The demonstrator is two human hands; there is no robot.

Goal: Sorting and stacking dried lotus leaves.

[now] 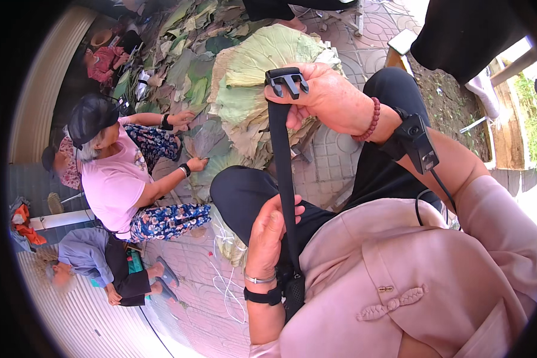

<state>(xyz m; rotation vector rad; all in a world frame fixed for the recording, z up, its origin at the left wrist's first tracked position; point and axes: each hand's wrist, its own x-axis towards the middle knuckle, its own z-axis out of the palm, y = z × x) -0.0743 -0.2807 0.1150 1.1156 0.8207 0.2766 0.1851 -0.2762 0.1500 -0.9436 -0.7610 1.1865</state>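
My right hand (324,96) holds one end of a black webbing strap (284,161), with a black plastic side-release buckle prong (287,83) at the thumb. From there the strap runs down towards a black mesh-covered item (294,293) against my shirt. Lower down, my left hand (268,232) has its fingers behind the strap and its thumb to one side; whether it grips is unclear. A small black camera (415,136) is strapped to my right forearm. Large dried leaves (259,85) lie stacked beyond my knees, partly behind my right hand.
At left, a person in a pink shirt (116,179) reaches into spread leaves (179,67). Another person in blue (87,250) sits lower left, and others sit farther back. White string (228,291) lies on the paving. A wood-edged soil bed (456,107) is at right.
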